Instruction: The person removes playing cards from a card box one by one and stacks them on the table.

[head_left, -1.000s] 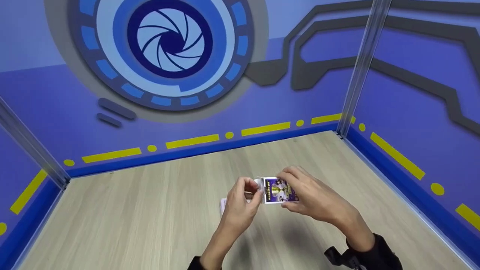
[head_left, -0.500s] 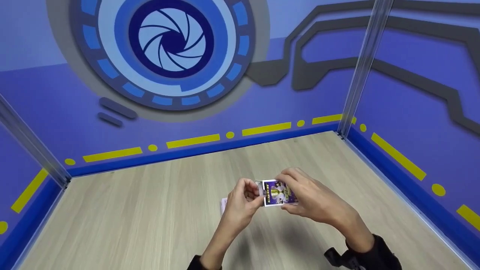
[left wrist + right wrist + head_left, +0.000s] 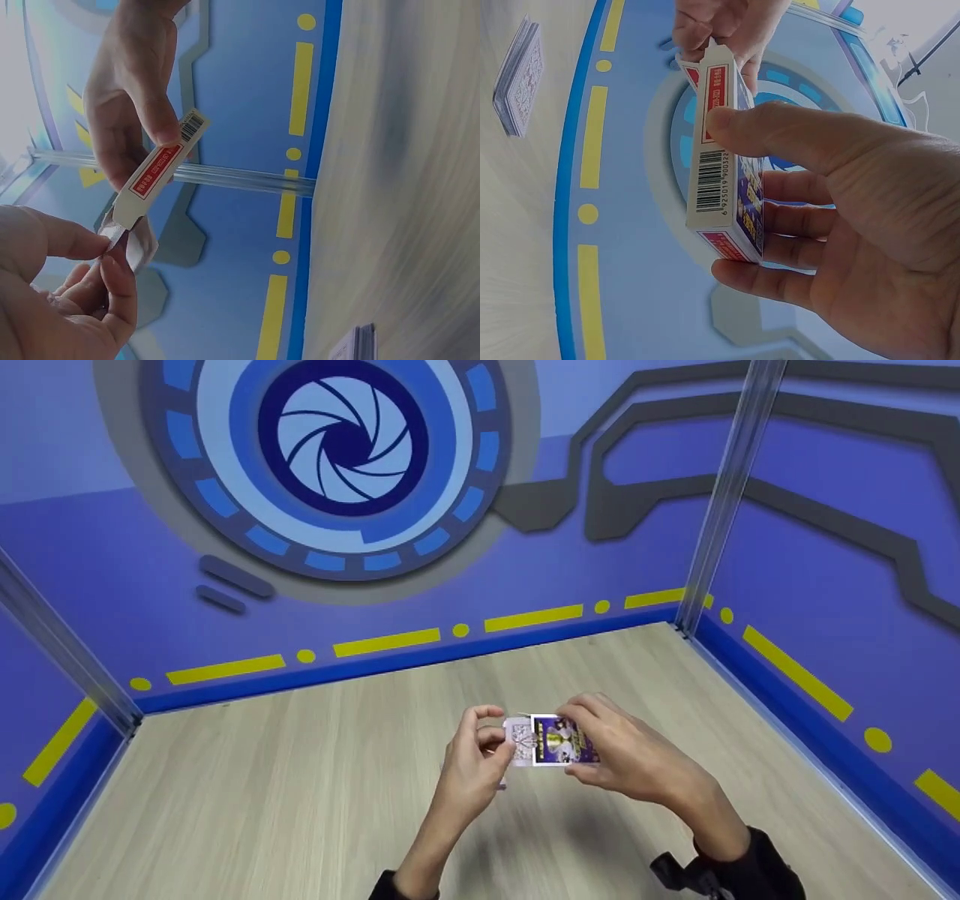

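Note:
My right hand (image 3: 630, 754) grips a playing card box (image 3: 559, 740) with a purple printed front and white borders. In the right wrist view its thumb lies on the narrow side above the barcode (image 3: 711, 180), with fingers behind the box. My left hand (image 3: 472, 765) is at the box's left end, where a pale patterned flap (image 3: 520, 741) sticks out. Thumb and forefinger pinch a thin whitish edge (image 3: 116, 238) there in the left wrist view. The box is held above the table. A deck of cards (image 3: 519, 75) lies on the table, mostly hidden behind the left hand in the head view.
The light wood table (image 3: 300, 780) is bounded at the back and sides by blue-purple panels (image 3: 525, 562) with yellow markings. Clear corner posts (image 3: 724, 495) join the panels. A black device (image 3: 690, 877) sits at the right sleeve.
My left fingers have spread and shifted slightly left, and more of the pale patterned flap shows beside the box. The right hand keeps its hold on the box, nearly in place.

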{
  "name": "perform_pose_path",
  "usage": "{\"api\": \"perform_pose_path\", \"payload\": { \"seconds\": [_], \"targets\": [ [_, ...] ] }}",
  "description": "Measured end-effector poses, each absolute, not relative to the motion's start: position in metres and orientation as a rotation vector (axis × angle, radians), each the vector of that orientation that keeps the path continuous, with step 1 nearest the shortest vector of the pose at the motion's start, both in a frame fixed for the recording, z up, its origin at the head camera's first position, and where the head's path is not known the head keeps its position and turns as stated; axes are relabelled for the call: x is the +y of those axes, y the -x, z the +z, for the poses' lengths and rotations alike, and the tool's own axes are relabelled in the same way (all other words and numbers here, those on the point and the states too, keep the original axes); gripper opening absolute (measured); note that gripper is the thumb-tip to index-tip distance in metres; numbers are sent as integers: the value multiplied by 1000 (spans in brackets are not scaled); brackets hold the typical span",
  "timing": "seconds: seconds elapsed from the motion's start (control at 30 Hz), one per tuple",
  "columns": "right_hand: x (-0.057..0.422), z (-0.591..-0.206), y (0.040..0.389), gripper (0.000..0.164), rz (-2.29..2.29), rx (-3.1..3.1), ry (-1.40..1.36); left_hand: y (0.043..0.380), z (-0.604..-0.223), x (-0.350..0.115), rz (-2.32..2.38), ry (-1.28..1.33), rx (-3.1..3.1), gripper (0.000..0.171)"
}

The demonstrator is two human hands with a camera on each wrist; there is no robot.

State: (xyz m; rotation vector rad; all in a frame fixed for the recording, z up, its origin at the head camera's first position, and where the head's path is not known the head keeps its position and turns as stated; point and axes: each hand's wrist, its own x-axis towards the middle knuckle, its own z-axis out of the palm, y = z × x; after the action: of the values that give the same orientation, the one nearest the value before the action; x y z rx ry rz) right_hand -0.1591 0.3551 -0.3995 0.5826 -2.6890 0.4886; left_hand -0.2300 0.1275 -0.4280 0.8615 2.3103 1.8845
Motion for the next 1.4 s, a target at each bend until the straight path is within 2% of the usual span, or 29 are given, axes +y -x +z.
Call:
{"api": "perform_pose_path", "payload": {
  "seconds": [0.2, 0.5, 0.73, 0.87, 1.13, 1.4],
  "targets": [
    [358, -401, 161, 63, 505, -2685, -580, 228, -425, 123, 1676, -1044, 2590, 50],
    [358, -403, 162, 63, 512, -2697, -584, 231, -421, 114, 1124, -1384, 2936, 41],
    [359, -404, 163, 64, 484, -2697, -597, 232, -422, 113, 894, -1563, 2953, 61],
    [359, -404, 163, 65, 486, -2695, -599, 232, -423, 115, 798, -1583, 2989, 66],
    [359, -404, 164, 63, 496, -2714, -585, 233, -426, 116, 652, -1623, 3051, 46],
    [363, -404, 164, 62, 524, -2706, -567, 236, -421, 108, 743, -1617, 3021, 42]
  ]
}}
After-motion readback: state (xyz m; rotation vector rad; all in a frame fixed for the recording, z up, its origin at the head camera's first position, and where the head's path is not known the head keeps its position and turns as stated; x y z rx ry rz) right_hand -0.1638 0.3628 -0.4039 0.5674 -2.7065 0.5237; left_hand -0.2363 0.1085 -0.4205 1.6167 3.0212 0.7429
